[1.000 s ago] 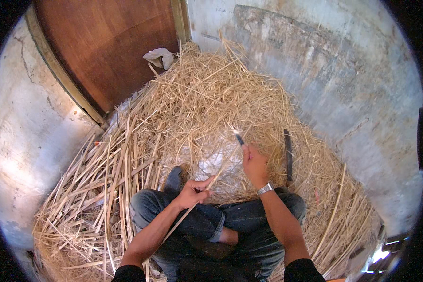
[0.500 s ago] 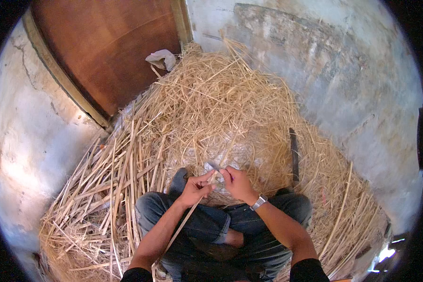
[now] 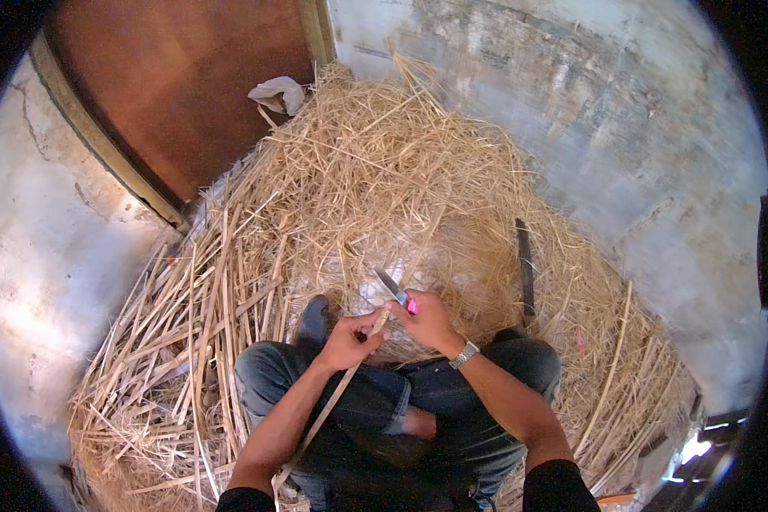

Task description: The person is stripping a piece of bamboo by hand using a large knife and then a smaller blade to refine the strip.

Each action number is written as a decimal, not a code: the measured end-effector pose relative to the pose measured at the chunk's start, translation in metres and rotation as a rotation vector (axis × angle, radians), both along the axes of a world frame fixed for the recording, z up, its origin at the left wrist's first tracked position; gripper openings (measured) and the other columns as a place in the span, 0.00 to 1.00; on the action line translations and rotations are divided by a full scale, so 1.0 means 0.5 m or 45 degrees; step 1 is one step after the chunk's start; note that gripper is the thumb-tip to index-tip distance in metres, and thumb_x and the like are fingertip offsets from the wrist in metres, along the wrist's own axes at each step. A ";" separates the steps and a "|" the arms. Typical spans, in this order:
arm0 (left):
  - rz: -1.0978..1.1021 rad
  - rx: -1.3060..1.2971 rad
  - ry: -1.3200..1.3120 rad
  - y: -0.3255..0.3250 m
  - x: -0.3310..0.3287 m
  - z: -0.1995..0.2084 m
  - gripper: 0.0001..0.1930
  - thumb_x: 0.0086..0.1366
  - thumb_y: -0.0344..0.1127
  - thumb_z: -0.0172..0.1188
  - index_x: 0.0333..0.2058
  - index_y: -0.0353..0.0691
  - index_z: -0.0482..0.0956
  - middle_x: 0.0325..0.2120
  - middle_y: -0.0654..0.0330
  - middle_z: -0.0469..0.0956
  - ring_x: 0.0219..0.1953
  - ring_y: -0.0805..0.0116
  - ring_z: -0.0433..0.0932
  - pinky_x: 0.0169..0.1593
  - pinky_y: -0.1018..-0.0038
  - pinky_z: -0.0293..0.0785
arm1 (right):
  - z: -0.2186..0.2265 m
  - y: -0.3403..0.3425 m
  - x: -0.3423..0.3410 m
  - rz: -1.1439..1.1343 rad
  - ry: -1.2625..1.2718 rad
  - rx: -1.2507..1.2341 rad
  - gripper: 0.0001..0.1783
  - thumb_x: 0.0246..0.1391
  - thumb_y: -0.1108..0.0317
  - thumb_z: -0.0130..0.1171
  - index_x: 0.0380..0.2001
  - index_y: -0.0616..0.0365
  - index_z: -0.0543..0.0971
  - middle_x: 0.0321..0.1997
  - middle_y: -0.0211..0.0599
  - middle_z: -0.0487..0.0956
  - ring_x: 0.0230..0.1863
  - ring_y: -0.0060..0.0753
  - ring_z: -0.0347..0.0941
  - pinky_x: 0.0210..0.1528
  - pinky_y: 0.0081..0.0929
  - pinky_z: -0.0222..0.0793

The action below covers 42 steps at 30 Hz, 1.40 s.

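My right hand (image 3: 431,326), a metal watch at its wrist, is closed round the pink handle of a small knife (image 3: 392,286). The blade points up and to the left, just beyond the tip of a thin pale strip, likely bamboo (image 3: 334,399). My left hand (image 3: 350,342) pinches this strip near its far end, with the fingers bent round it. From there the strip slants down past my left forearm toward my lap. Both hands are close together above my crossed legs (image 3: 286,375) in dark jeans.
Pale shavings (image 3: 401,162) are heaped in front of me and spread along both sides. Long split strips (image 3: 222,341) lie at the left. A dark flat bar (image 3: 525,269) rests on the shavings at right. Beyond are a whitish bag (image 3: 280,94), a brown door (image 3: 188,77) and stained walls (image 3: 640,154).
The knife blade has swung clear of the fingers and more of it shows, with the pink handle now visible. More of the strip's end shows between my hands. The whole view has shifted slightly.
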<state>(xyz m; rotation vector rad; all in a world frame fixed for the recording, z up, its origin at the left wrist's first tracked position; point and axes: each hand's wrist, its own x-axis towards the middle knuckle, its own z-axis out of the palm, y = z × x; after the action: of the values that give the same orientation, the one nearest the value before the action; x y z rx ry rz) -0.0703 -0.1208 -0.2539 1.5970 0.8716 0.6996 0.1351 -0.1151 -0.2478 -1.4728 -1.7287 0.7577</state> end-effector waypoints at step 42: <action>-0.314 -0.309 -0.108 -0.016 -0.017 0.004 0.14 0.71 0.32 0.54 0.53 0.35 0.76 0.15 0.72 0.66 0.18 0.83 0.63 0.23 0.81 0.59 | 0.043 0.077 0.123 -0.596 -0.230 0.210 0.18 0.65 0.57 0.49 0.27 0.59 0.73 0.19 0.51 0.73 0.22 0.57 0.71 0.25 0.47 0.63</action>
<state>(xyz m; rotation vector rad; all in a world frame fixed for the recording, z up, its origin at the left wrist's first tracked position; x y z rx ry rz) -0.0788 -0.1288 -0.2517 1.4162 0.6569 0.4643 0.1965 -0.0763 -0.2262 -1.7771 -1.4450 0.2373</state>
